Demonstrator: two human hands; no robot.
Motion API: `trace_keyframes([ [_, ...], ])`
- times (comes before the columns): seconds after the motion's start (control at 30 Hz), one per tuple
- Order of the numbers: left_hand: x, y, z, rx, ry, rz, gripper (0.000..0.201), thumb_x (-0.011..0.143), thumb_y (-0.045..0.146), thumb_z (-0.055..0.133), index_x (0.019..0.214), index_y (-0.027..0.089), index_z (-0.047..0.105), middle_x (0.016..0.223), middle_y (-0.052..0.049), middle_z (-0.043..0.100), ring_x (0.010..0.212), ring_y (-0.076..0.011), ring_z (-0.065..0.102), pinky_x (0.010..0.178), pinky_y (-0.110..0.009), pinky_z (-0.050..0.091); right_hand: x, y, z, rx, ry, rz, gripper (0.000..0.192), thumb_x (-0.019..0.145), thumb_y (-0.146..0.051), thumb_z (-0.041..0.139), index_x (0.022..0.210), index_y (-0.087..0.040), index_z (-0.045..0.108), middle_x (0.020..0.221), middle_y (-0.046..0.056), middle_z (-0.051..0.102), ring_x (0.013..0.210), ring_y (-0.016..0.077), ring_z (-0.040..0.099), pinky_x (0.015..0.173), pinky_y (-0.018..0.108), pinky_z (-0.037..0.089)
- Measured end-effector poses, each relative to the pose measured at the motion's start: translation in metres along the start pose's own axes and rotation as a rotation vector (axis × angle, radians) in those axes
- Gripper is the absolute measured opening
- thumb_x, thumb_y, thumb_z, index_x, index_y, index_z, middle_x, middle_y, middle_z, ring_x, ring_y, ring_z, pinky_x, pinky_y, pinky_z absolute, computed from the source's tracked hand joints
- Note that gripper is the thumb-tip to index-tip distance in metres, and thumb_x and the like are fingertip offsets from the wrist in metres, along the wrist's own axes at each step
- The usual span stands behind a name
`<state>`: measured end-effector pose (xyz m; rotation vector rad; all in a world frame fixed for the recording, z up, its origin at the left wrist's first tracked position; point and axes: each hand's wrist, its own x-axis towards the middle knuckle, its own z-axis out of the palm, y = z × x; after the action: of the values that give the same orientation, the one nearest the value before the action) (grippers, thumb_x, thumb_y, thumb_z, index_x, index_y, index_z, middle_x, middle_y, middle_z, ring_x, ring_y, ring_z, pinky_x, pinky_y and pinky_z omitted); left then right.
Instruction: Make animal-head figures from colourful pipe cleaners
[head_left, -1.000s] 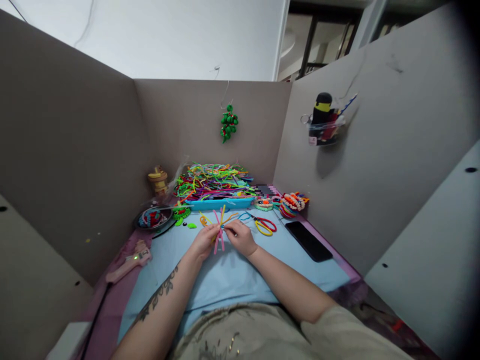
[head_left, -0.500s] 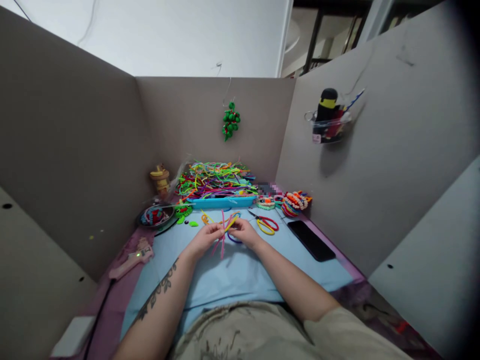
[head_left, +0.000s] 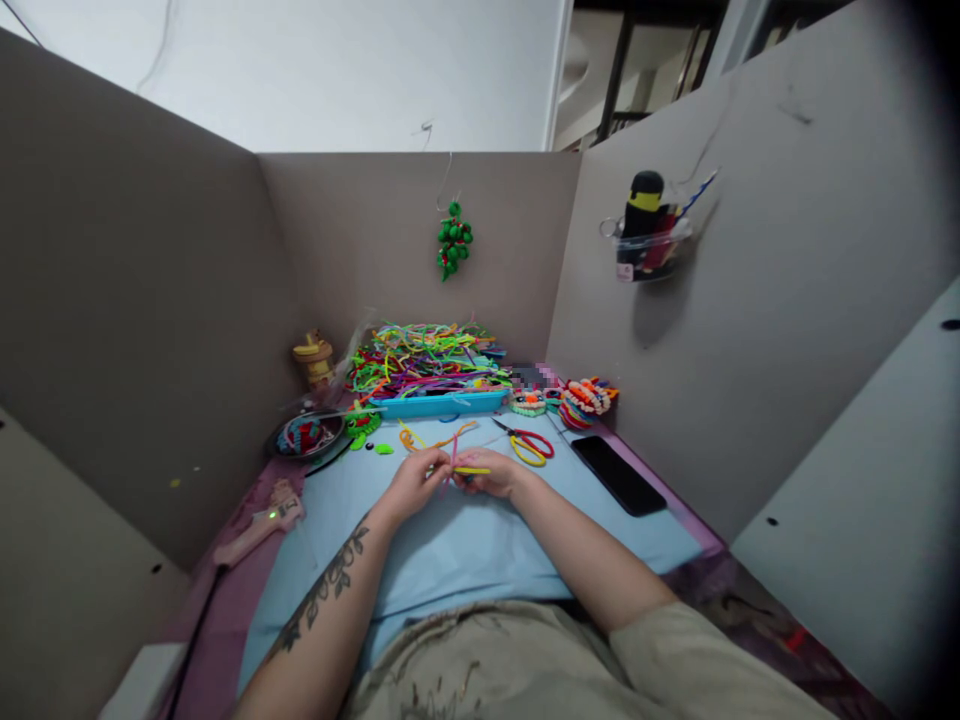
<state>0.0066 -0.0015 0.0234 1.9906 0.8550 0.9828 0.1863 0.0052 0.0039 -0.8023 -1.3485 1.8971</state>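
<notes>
Left hand [head_left: 411, 482] and right hand [head_left: 491, 474], fingers pinched shut on crossed pipe cleaners [head_left: 456, 466]; a loosened pinch could let the bundle spring apart.

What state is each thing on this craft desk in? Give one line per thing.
Pipe cleaners: pinched together between both hands.
Left hand: closed on the pipe cleaners.
Right hand: closed on the pipe cleaners.
Scissors: lying flat, blades closed.
Phone: screen dark, lying flat.
Glue gun: lying on its side, green light on.
Blue tray: heaped with loose pipe cleaners.
</notes>
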Motion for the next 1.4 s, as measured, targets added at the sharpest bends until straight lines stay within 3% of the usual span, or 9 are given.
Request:
trace_keyframes([
  [0.17, 0.002, -0.007, 0.002, 0.041, 0.081, 0.025, 0.015, 0.072, 0.033, 0.058, 0.073, 0.02, 0.065, 0.073, -0.004, 0.061, 0.072, -0.0177, 0.05, 0.071, -0.027, 0.036, 0.004, 0.004, 0.003, -0.045, 0.058, -0.107, 0.027, 0.062, -0.039, 0.068, 0.068, -0.015, 0.057, 0.053, -0.004, 0.045, 0.047, 0.0067, 0.039, 0.043, 0.019, 0.028],
  [0.37, 0.005, -0.007, 0.005, -0.262, 0.119, -0.221, 0.024, 0.063, 0.038, 0.064, 0.059, 0.015, 0.058, 0.054, 0.001, 0.051, 0.054, -0.0111, 0.042, 0.054, -0.022, 0.032, 0.006, 0.0, 0.015, -0.632, 0.305, -0.579, 0.012, 0.071, -0.025, 0.06, 0.062, -0.016, 0.06, 0.06, -0.002, 0.051, 0.059, 0.0103, 0.047, 0.056, 0.022, 0.036],
  [0.47, 0.005, -0.008, 0.004, -0.408, 0.114, -0.331, 0.022, 0.06, 0.034, 0.067, 0.058, 0.014, 0.058, 0.049, 0.003, 0.048, 0.047, -0.0084, 0.037, 0.048, -0.022, 0.026, 0.002, -0.005, 0.02, -0.826, 0.347, -0.708, 0.013, 0.074, -0.02, 0.057, 0.063, -0.017, 0.063, 0.065, 0.0, 0.056, 0.067, 0.0129, 0.052, 0.064, 0.025, 0.04],
  [0.67, 0.003, -0.018, 0.002, -0.669, 0.04, -0.489, 0.017, 0.059, 0.029, 0.068, 0.055, 0.015, 0.058, 0.044, 0.003, 0.046, 0.04, -0.0063, 0.033, 0.042, -0.023, 0.018, -0.001, -0.007, 0.017, -1.026, 0.356, -0.804, 0.013, 0.077, -0.019, 0.055, 0.071, -0.019, 0.066, 0.07, 0.003, 0.059, 0.07, 0.0145, 0.054, 0.068, 0.028, 0.042],
  [0.93, 0.009, -0.026, 0.014, -0.749, 0.073, -0.742, 0.023, 0.061, 0.033, 0.066, 0.05, 0.016, 0.056, 0.042, 0.0, 0.049, 0.036, -0.0079, 0.038, 0.039, -0.023, 0.022, -0.002, 0.005, 0.018, -1.374, 0.489, -0.82, 0.017, 0.08, -0.017, 0.049, 0.075, -0.02, 0.065, 0.074, 0.006, 0.057, 0.078, 0.0183, 0.048, 0.071, 0.03, 0.038],
  [1.07, 0.008, -0.024, 0.005, -0.536, 0.002, -0.523, 0.04, 0.072, 0.05, 0.054, 0.076, 0.012, 0.066, 0.065, -0.006, 0.063, 0.05, -0.0116, 0.052, 0.045, -0.022, 0.032, 0.002, 0.003, 0.012, -1.112, 0.547, -0.808, 0.017, 0.078, -0.016, 0.05, 0.071, -0.02, 0.065, 0.073, 0.004, 0.056, 0.074, 0.0156, 0.051, 0.071, 0.028, 0.04],
  [1.13, 0.007, -0.022, -0.002, -0.294, 0.073, -0.397, 0.049, 0.081, 0.054, 0.038, 0.087, 0.013, 0.065, 0.078, -0.009, 0.066, 0.061, -0.015, 0.056, 0.052, -0.025, 0.039, 0.003, 0.0, 0.008, -0.93, 0.565, -0.802, 0.015, 0.077, -0.017, 0.052, 0.07, -0.019, 0.066, 0.071, 0.003, 0.057, 0.073, 0.0147, 0.053, 0.069, 0.027, 0.041],
  [1.3, 0.002, -0.015, -0.006, 0.413, 0.285, 0.216, 0.026, 0.081, 0.034, 0.05, 0.098, 0.02, 0.064, 0.098, -0.008, 0.064, 0.092, -0.0195, 0.055, 0.083, -0.034, 0.041, 0.004, -0.003, 0.003, -0.675, 0.488, -0.73, 0.012, 0.073, -0.023, 0.059, 0.066, -0.018, 0.067, 0.069, 0.002, 0.058, 0.071, 0.0145, 0.054, 0.069, 0.027, 0.042],
  [1.4, 0.0, -0.012, -0.003, 0.571, 0.291, 0.406, 0.021, 0.083, 0.026, 0.05, 0.097, 0.022, 0.064, 0.095, -0.007, 0.065, 0.088, -0.0177, 0.057, 0.08, -0.033, 0.043, 0.004, -0.002, 0.004, -0.623, 0.382, -0.682, 0.01, 0.071, -0.026, 0.063, 0.067, -0.018, 0.068, 0.071, 0.002, 0.059, 0.071, 0.0145, 0.055, 0.069, 0.028, 0.042],
])
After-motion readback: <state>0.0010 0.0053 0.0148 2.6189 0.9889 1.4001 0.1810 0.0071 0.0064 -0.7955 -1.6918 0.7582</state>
